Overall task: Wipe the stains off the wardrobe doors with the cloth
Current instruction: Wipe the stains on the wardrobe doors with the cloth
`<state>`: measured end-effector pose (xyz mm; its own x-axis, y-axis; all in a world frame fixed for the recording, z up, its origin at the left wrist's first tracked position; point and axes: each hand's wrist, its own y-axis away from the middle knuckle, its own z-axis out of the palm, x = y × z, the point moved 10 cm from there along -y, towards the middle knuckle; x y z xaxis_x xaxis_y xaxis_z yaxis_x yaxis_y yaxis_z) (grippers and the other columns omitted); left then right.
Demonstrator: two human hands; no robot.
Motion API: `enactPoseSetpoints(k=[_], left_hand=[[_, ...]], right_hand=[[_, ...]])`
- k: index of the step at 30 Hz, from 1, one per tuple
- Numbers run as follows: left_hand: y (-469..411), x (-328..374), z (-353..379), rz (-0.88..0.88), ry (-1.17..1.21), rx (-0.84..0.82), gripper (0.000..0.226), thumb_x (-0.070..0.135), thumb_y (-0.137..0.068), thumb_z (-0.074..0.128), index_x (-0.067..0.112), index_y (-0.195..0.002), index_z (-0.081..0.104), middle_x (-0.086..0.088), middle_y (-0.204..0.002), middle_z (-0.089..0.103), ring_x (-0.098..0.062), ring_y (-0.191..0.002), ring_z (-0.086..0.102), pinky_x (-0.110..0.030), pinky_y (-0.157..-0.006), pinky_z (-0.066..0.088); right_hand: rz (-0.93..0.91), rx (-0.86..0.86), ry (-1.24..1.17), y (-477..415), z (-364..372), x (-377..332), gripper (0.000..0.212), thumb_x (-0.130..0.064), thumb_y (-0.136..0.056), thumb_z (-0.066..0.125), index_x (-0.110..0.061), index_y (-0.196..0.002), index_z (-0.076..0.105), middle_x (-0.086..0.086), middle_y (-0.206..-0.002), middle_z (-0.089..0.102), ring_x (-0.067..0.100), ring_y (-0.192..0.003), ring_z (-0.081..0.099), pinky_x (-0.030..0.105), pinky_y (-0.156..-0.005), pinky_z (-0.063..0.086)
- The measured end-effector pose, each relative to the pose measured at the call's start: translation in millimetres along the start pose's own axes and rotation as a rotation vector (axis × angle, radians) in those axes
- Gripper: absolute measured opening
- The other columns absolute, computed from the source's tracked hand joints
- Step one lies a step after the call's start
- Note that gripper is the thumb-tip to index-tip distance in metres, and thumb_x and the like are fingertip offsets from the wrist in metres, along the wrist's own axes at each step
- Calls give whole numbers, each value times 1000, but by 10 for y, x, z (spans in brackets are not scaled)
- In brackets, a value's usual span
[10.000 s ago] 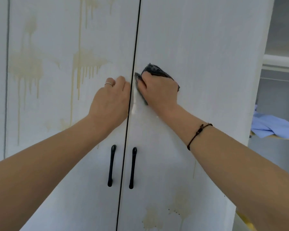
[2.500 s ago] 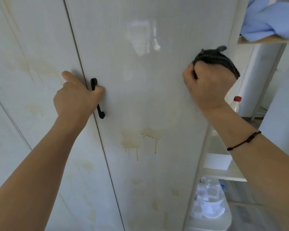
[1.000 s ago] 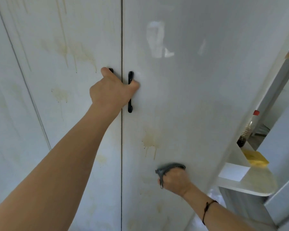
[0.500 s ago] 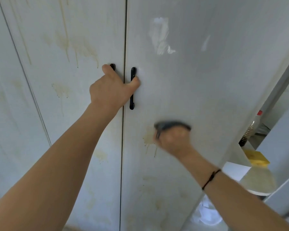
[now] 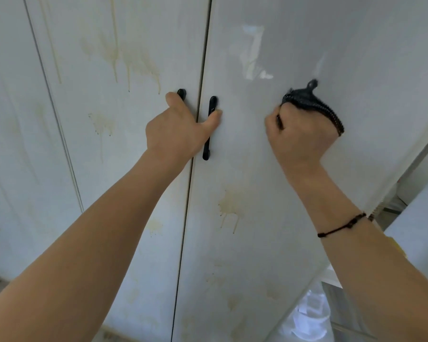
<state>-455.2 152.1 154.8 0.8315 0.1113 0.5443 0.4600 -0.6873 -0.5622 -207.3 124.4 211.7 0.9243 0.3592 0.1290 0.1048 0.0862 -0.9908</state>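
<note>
Up from the lower panel comes the right hand (image 5: 299, 134), fingers curled round the cloth (image 5: 307, 102), pressing it to the right door (image 5: 356, 58) | left hand (image 5: 178, 129) grips a handle (image 5: 208, 129) | stain (image 5: 230, 206) below unwiped | cloth looks soft, light: best bunched in the fist.

The dark cloth (image 5: 307, 99), bunched, presses about midway across the white right door (image 5: 269, 255). A yellowish drip stain (image 5: 229, 208) sits lower, toward its inner edge; more streak the left door (image 5: 104, 181).
</note>
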Motion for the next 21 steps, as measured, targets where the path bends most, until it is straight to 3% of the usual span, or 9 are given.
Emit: enactPoseSetpoints(k=[2, 4, 6, 8, 11, 15, 17, 18, 21], left_hand=[[-8, -2, 0, 4, -14, 14, 83, 81, -83, 43, 7, -121, 37, 3, -65, 55, -14, -54, 50, -30, -50, 30], [-22, -7, -12, 0, -28, 34, 80, 80, -83, 43, 7, -116, 37, 3, -64, 54, -15, -52, 49, -29, -49, 28], [-23, 14, -20, 11, -30, 20, 75, 78, -83, 43, 9, -109, 35, 3, -61, 54, -16, -51, 51, -29, -48, 28], [-14, 16, -19, 14, -25, 1, 71, 78, -83, 43, 11, -105, 31, 4, -59, 54, -16, -50, 52, -28, -47, 29], [-12, 22, -21, 17, -3, 3, 72, 77, -83, 44, 11, -109, 33, 4, -59, 54, -16, -49, 53, -28, -46, 28], [-11, -2, -18, 3, 26, 31, 81, 78, -82, 44, 8, -122, 39, 4, -61, 56, -15, -51, 53, -28, -47, 30], [-12, -1, -11, 9, 19, 45, 82, 79, -82, 44, 8, -122, 39, 5, -61, 55, -15, -50, 52, -28, -46, 29], [-19, 1, -6, 17, 17, 49, 82, 79, -82, 43, 8, -121, 39, 5, -61, 54, -15, -49, 50, -28, -46, 29], [-47, -9, 16, 27, 31, 54, 86, 80, -81, 44, 8, -127, 39, 6, -63, 52, -13, -50, 45, -28, -47, 25]], right_hand=[[-175, -61, 23, 641, 138, -365, 38, -20, -86, 63, -23, -56, 41, 0, -48, 37, 22, -41, 36, 27, -45, 25], [-330, -272, 0, 1540, 290, -727, 42, -22, -85, 71, -24, -51, 46, -1, -45, 41, 20, -39, 43, 26, -43, 31], [-439, -551, -26, 2379, 423, -930, 44, -19, -69, 83, -26, -45, 47, -3, -41, 42, 19, -37, 44, 24, -41, 32], [-525, -655, -38, 2645, 470, -974, 42, -18, -58, 86, -24, -43, 47, -4, -40, 40, 18, -36, 42, 21, -39, 31], [-437, -474, -47, 1792, 401, -815, 42, -22, -81, 71, -24, -49, 43, -4, -43, 37, 18, -36, 37, 22, -37, 31], [-95, -88, -9, -2, 153, -270, 35, -26, -88, 63, -22, -60, 43, -1, -47, 39, 23, -42, 38, 23, -47, 21], [82, -22, 24, -306, 129, -105, 39, -32, -92, 62, -20, -61, 42, 2, -50, 42, 25, -45, 37, 27, -46, 20], [69, -26, 53, -224, 161, -176, 40, -35, -94, 62, -20, -62, 44, 4, -52, 45, 26, -47, 39, 30, -46, 22], [-202, -102, 93, 817, 346, -705, 32, -43, -93, 67, -18, -72, 63, 5, -61, 55, 26, -51, 51, 32, -48, 34]])
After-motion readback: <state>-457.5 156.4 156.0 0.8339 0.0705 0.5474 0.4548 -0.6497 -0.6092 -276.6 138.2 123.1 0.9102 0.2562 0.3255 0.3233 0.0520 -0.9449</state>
